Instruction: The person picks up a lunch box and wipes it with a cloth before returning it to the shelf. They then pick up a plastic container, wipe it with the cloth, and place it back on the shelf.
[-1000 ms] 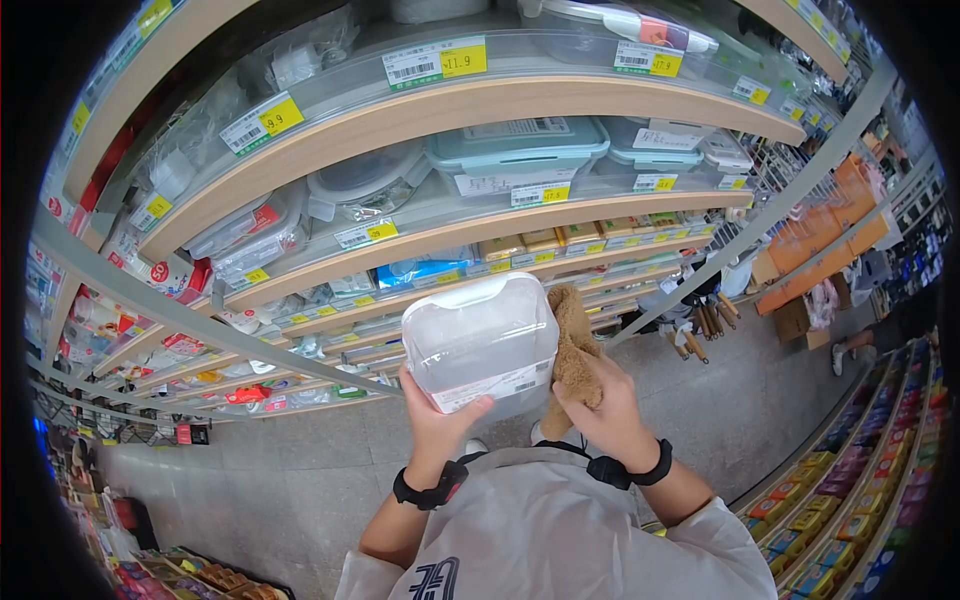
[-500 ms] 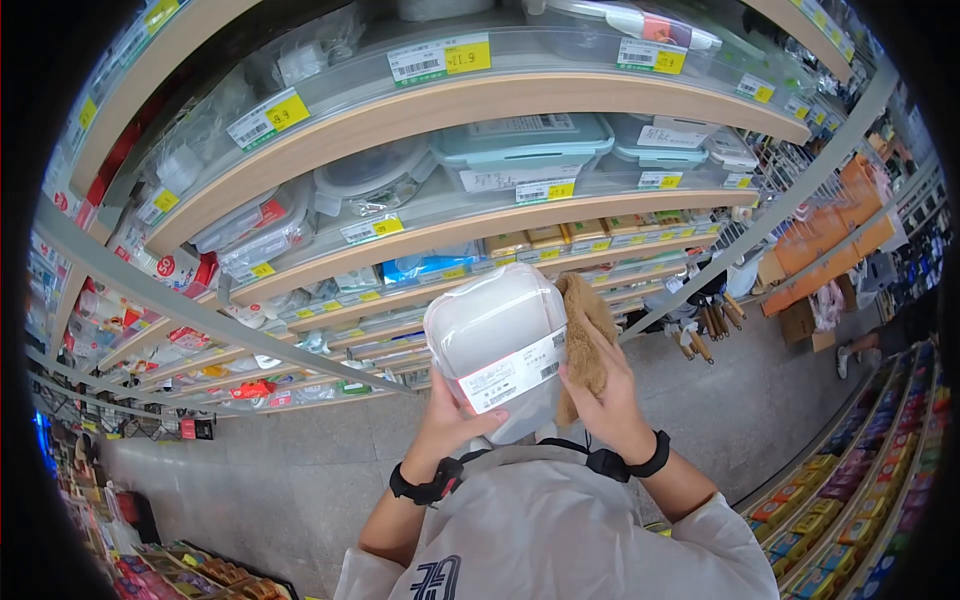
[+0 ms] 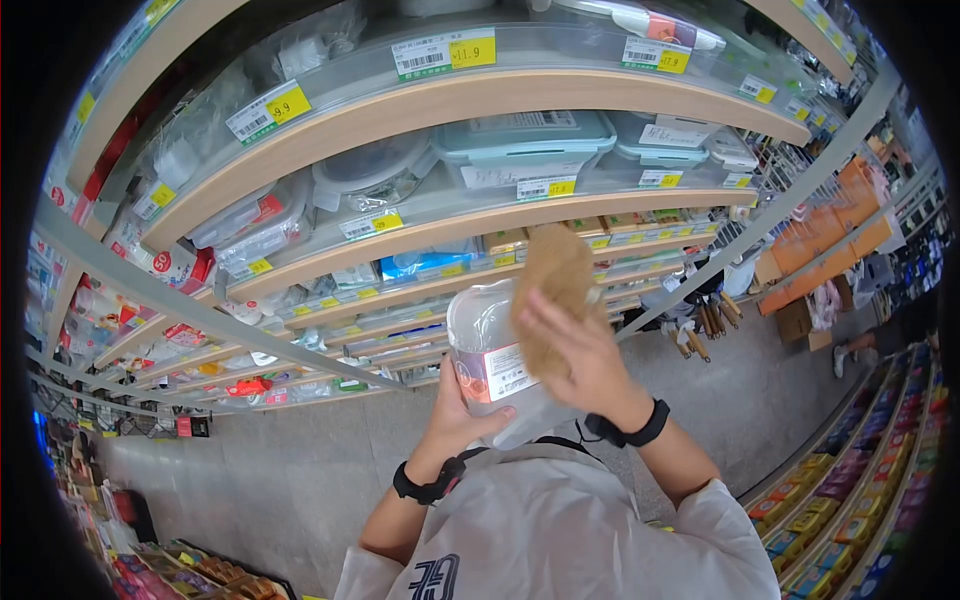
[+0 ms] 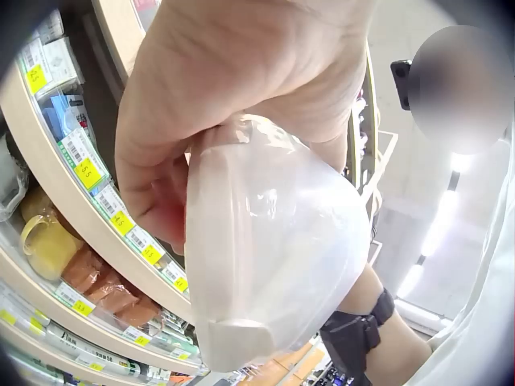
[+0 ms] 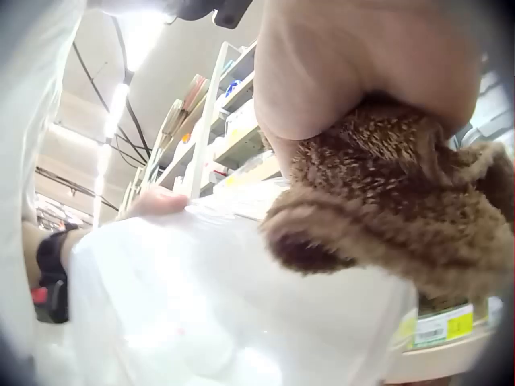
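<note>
My left hand (image 3: 462,415) grips a clear plastic food container (image 3: 480,322) from its lower left side, with the thumb at the front. A white printed label (image 3: 507,370) is on the side toward me. My right hand (image 3: 582,355) holds a fuzzy brown cloth (image 3: 552,262) over the container's right part, hiding that part in the head view. From the right wrist, the cloth (image 5: 394,209) looks bunched under the palm, close over the whitish container (image 5: 217,297). The left wrist view shows fingers wrapped around one end of the container (image 4: 273,233).
Store shelves (image 3: 600,100) with price tags rise in front, carrying light-blue lidded boxes (image 3: 525,145) and other clear containers (image 3: 375,175). A grey metal bar (image 3: 770,190) slants at the right. Packaged goods (image 3: 850,500) line another shelf at the lower right.
The brown cloth has moved from the container's right side up and left across it, with my right hand on it. The container has turned, and its label now faces differently.
</note>
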`<action>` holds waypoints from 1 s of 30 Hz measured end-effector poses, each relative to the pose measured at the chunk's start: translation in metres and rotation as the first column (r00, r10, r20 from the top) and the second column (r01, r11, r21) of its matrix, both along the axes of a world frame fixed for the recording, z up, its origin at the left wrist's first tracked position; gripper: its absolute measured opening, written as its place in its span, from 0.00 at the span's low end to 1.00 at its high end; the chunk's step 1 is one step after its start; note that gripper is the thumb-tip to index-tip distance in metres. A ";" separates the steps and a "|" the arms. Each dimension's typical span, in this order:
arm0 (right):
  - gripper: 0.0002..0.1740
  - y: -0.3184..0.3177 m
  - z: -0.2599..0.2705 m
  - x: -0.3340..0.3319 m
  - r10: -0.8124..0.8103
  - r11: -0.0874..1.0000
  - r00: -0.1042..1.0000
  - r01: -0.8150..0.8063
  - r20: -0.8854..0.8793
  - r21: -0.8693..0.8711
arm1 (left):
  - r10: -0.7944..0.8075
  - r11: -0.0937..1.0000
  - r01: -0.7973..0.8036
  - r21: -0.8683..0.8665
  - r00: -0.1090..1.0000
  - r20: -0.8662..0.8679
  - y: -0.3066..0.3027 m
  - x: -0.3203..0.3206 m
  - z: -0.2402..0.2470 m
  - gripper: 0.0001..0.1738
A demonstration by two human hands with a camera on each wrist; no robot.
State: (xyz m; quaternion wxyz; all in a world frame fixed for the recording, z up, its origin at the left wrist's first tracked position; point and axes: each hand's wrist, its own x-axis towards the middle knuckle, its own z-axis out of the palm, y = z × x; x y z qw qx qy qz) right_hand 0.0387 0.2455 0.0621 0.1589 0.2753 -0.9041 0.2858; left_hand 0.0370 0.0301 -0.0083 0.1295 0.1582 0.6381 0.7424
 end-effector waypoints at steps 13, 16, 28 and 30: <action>0.34 -0.014 -0.017 0.038 0.140 0.961 0.989 -0.125 -0.048 0.247 | 0.207 0.961 -0.232 0.153 0.964 0.165 -0.006 -0.008 -0.005 0.41; 0.33 -0.005 -0.028 0.031 0.247 0.963 0.959 -0.228 -0.136 0.141 | 0.231 0.940 -0.274 0.202 0.950 0.211 -0.007 -0.008 -0.007 0.41; 0.25 0.054 -0.077 0.021 0.008 0.998 0.973 0.005 0.229 -0.056 | 0.271 0.953 -0.290 0.086 0.945 0.182 -0.025 -0.002 -0.019 0.49; 0.22 0.070 -0.087 0.015 -0.180 0.963 0.967 0.210 0.178 -0.166 | 0.271 0.950 -0.294 0.102 0.942 0.196 -0.032 0.002 -0.020 0.49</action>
